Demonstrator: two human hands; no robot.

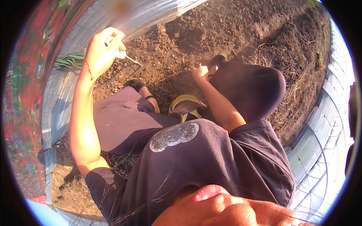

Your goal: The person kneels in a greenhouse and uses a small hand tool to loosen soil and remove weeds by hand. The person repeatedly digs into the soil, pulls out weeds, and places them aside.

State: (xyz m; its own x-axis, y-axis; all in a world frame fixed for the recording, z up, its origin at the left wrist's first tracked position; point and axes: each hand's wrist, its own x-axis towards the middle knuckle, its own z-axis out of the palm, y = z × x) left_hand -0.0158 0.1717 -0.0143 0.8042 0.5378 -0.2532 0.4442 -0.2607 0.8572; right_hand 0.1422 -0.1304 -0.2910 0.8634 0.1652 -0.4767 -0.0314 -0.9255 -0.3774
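Observation:
My left hand (106, 46) is raised at the upper left, fingers curled around the pale grip of what looks like a small hand hoe (133, 60). Its thin shaft slants down to a narrow blade (142, 68) close to the bare soil (181, 53). In front of my bent knee, my right hand (200, 74) is closed around a dark handle (198, 65); the rest of that object is hidden. A yellow-edged object (185, 99) sits between my legs, its kind unclear.
Plastic sheeting (158, 14) borders the soil at upper left, with a green rope (70, 61) and a red-green patterned cover (25, 113) beside it. Dry weeds (282, 53) lie to the right, before a greenhouse wall (316, 124). My sandalled foot (147, 91) rests near the blade.

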